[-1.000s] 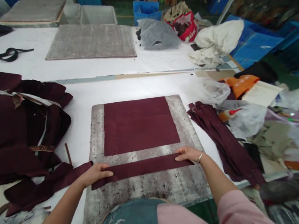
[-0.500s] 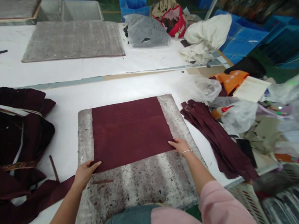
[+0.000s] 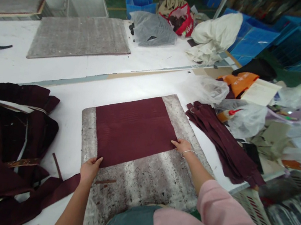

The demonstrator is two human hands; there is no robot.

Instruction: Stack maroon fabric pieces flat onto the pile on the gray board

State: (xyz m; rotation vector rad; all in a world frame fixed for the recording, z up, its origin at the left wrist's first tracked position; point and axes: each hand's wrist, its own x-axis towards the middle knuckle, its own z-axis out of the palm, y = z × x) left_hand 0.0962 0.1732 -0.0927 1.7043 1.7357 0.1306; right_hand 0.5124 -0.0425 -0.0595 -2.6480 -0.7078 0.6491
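Note:
A flat maroon sheet [image 3: 134,129] lies on a stained grey board [image 3: 141,180] on the white table. My left hand [image 3: 90,168] pinches the sheet's near left corner between thumb and fingers. At its near right corner, my right hand [image 3: 181,146], with a bracelet at the wrist, has its fingers closed on the edge. A thin brown strip [image 3: 105,181] rests on the board just below the sheet, near my left hand.
Crumpled maroon material [image 3: 2,140] covers the table's left side. Long maroon strips [image 3: 221,140] lie to the right, beside plastic bags and a red-tipped bottle [image 3: 227,114]. Another grey board [image 3: 82,38] sits across the table. A slatted basket [image 3: 255,212] stands at the lower right.
The view has shifted slightly, so most things appear a little farther right. The sheet's near left corner and my left hand sit slightly higher in view; both hands keep their hold.

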